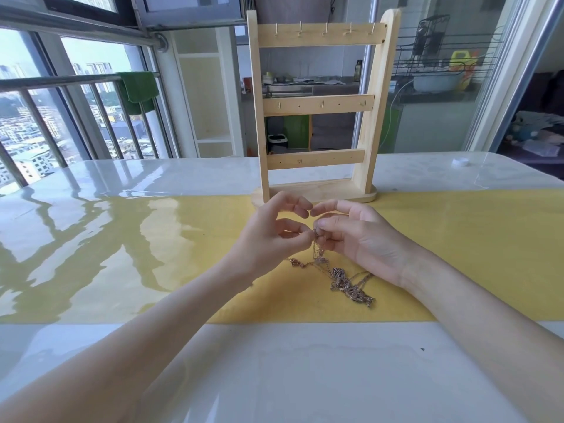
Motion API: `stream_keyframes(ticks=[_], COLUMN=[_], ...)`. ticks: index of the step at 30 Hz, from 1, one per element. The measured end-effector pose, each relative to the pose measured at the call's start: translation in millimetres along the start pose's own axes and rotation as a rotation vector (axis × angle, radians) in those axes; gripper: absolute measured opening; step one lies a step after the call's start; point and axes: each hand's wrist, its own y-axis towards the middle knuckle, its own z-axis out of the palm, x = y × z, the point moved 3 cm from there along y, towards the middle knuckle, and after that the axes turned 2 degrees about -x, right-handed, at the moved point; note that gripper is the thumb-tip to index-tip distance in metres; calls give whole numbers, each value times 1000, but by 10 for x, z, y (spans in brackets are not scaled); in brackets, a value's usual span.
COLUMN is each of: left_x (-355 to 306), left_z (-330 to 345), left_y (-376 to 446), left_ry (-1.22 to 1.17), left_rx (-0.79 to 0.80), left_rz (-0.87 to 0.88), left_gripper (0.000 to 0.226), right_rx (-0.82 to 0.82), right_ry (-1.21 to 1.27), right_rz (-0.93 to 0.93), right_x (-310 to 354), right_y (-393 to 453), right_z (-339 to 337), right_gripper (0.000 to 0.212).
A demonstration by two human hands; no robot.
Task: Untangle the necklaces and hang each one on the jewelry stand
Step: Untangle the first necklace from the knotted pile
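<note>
Left hand (271, 236) and right hand (354, 236) meet above the yellow runner (457, 254) on the desk (274, 377), just in front of the stand (320, 102). Thumb and forefinger of each hand pinch the lifted top of the necklaces (341, 279); remaining fingers (300, 206) loosely curled, holding nothing. The tangle hangs from the pinch and trails onto the runner, apparently several chains, though the count is unclear. Stand hooks bare. White cap (460, 162) far right
</note>
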Motion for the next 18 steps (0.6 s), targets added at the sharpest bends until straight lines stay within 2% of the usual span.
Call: stream_keyframes(ticks=[6, 9, 13, 15, 18], left_x=[21, 64, 107, 122, 139], left_z=[3, -25, -66, -78, -91], left_y=[3, 20, 42, 48, 49], left_ry=[-31, -77, -268, -366, -429], left_rx=[-32, -79, -119, -116, -114], left_rz=[-45, -113, -254, -306, -333], left_gripper=[30, 26, 20, 19, 20], right_rx=[-13, -43, -189, -172, -149], right_ry=[-43, -163, -477, -533, -644], right_rz=[-12, -54, -302, -405, -450], right_x=[-13, -43, 39, 91, 67], right_y=[10, 17, 19, 5, 0], right_z=[-15, -6, 31, 94, 173], right_gripper=[15, 14, 16, 21, 23])
